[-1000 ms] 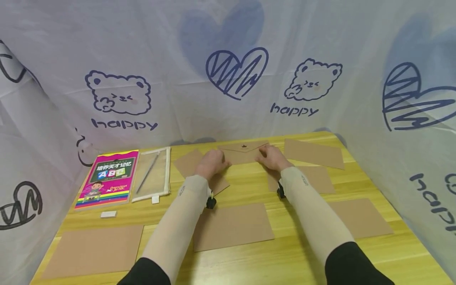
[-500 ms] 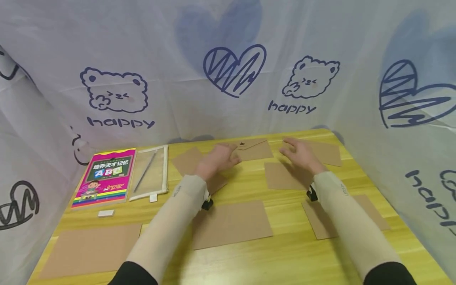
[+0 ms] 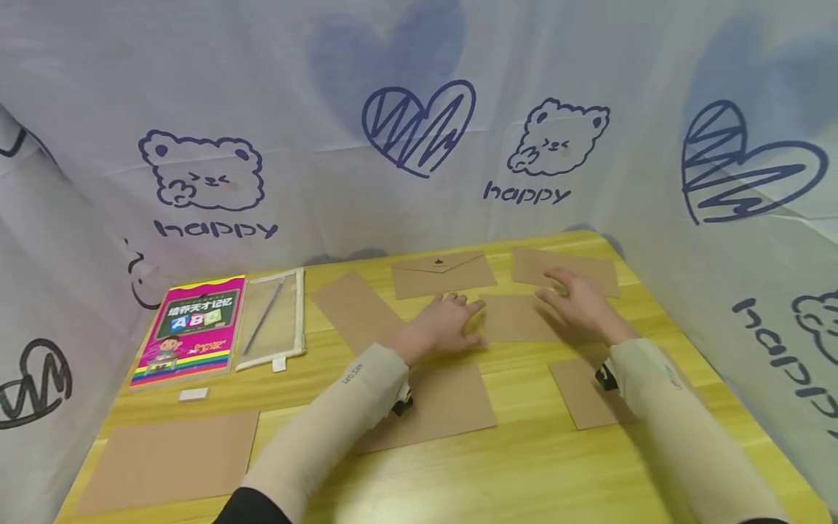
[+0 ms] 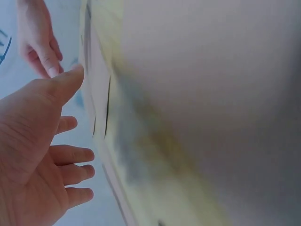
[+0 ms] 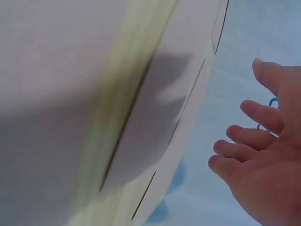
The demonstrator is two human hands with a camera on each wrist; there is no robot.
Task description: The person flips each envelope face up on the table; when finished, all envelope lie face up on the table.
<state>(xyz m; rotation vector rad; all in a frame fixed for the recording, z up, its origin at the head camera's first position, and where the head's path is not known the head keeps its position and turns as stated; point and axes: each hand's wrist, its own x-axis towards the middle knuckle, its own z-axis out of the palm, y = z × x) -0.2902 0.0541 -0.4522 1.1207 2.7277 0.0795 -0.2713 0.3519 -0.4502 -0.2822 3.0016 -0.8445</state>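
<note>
My left hand [image 3: 441, 327] hovers over the table with its fingers spread, between a slanted brown paper rectangle [image 3: 350, 306] and a larger one [image 3: 458, 407] nearer me. Farther back lies a brown envelope [image 3: 409, 280], its pointed flap carrying a small dark crown mark. Above another brown paper rectangle [image 3: 513, 320] is my right hand [image 3: 583, 302], casting a shadow on it. In the right wrist view the right hand [image 5: 263, 146] has relaxed, slightly bent fingers and holds nothing. The left wrist view likewise shows the left hand [image 4: 33, 150] holding nothing.
More brown rectangles lie at back right [image 3: 530, 266], front right [image 3: 576, 404] and front left [image 3: 177, 458]. On the left are a pink ABC booklet [image 3: 196, 327], a mesh pouch [image 3: 288, 313] with a pencil [image 3: 264, 316], and a white eraser [image 3: 193, 394]. A printed curtain [image 3: 314, 189] surrounds the table.
Both hands have left the flapped envelope. The right hand has moved right; the left has come toward me and slightly right, spreading its fingers. The view has shifted a little.
</note>
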